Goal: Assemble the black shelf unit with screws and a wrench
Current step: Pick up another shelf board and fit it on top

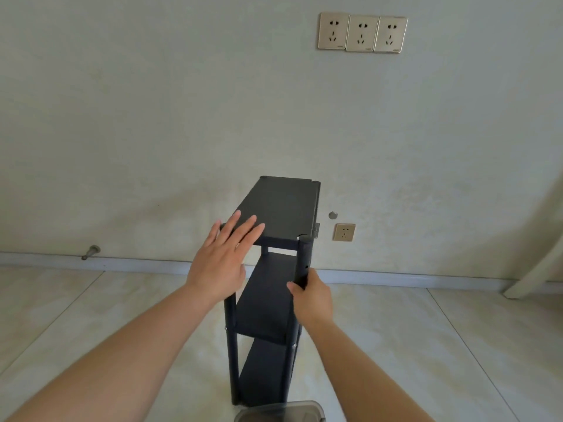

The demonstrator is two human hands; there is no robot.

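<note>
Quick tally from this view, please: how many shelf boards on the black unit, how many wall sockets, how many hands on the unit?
Shelf boards on the black shelf unit: 3
Wall sockets: 4, being three in a row up high and one low socket
Hands on the unit: 2, the left hand and the right hand
Total: 9

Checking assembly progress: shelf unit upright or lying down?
Upright. The shelf unit stands on its posts on the floor, three tiers stacked vertically.

Grey container (280, 412) cut by bottom edge; shelf unit (275, 269) foot hidden.
</note>
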